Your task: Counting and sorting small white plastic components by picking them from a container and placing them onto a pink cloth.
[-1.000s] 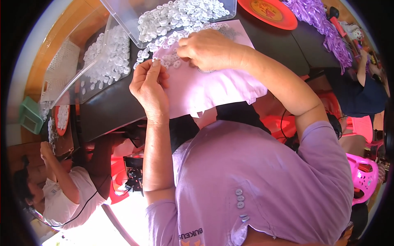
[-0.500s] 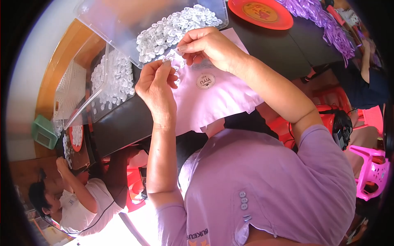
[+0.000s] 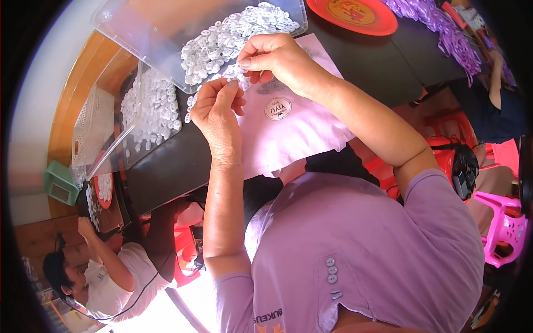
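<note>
My left hand (image 3: 218, 114) and my right hand (image 3: 273, 58) are raised over a pink cloth (image 3: 300, 130) at the table's edge. Both hands have thumb and forefinger pinched together, the fingertips close to each other. Whatever small pieces they pinch are mostly hidden; a bit of white shows at the right fingertips. Under and beside the hands lies a small heap of white oval pieces with holes (image 3: 236, 77). Just beyond them, a clear plastic bin (image 3: 152, 36) holds a large pile of the same white pieces (image 3: 230, 41).
Left of my hands is another clear container (image 3: 130, 158) of white pieces. A red plate (image 3: 355, 15) and bundled purple strips (image 3: 438, 33) lie at far right on the dark table (image 3: 161, 186). A green basket (image 3: 61, 183) stands far left. Co-workers sit on both sides.
My hands stay pinched close together over the heap; the left has shifted slightly right. More loose white pieces show beside the left hand. The view has shifted a little.
</note>
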Demonstrator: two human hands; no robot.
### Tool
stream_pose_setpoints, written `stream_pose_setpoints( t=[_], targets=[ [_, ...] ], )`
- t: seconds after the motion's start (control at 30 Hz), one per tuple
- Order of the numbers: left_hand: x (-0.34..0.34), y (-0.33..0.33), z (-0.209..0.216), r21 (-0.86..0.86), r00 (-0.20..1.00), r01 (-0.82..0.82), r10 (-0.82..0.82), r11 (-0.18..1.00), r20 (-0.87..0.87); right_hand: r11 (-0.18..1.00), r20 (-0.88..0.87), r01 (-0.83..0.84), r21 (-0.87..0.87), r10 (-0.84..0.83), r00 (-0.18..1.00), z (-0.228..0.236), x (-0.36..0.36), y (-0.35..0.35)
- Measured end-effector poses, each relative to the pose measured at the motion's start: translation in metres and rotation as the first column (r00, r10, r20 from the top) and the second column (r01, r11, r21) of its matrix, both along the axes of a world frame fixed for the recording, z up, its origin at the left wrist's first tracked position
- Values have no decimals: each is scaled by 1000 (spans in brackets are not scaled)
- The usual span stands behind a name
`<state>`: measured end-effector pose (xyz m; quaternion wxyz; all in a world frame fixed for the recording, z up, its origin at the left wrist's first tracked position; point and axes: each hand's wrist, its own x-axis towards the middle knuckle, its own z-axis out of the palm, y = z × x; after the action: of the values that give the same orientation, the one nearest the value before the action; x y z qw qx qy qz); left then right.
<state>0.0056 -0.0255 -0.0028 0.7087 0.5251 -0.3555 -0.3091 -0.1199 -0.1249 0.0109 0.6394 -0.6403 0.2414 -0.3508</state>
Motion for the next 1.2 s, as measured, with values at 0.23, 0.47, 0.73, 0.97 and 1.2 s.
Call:
stream_pose_setpoints(
  t=[0.23, 0.47, 0.73, 0.97, 1.2],
  targets=[
    [-1, 2, 0, 9, 1000, 1, -1, 1000, 25, 999, 5, 2, -34, -2, 1000, -1, 1, 5],
    [-1, 2, -1, 17, 999, -24, 23, 1000, 29, 998, -40, 15, -62, -18, 999, -1, 3, 7],
    [-5, 3, -1, 29, 992, -58, 54, 998, 113, 989, -65, 12, -148, -22, 998, -4, 4, 8],
    [-2, 2, -3, 7, 997, -11, 10, 1000, 71, 999, -19, -31, 20, 32, 999, -2, 5, 6],
    [-1, 1, -2, -181, 984, 157, -170, 971, -60, 987, -43, -142, 72, 145, 988, 4, -7, -2]
  ],
)
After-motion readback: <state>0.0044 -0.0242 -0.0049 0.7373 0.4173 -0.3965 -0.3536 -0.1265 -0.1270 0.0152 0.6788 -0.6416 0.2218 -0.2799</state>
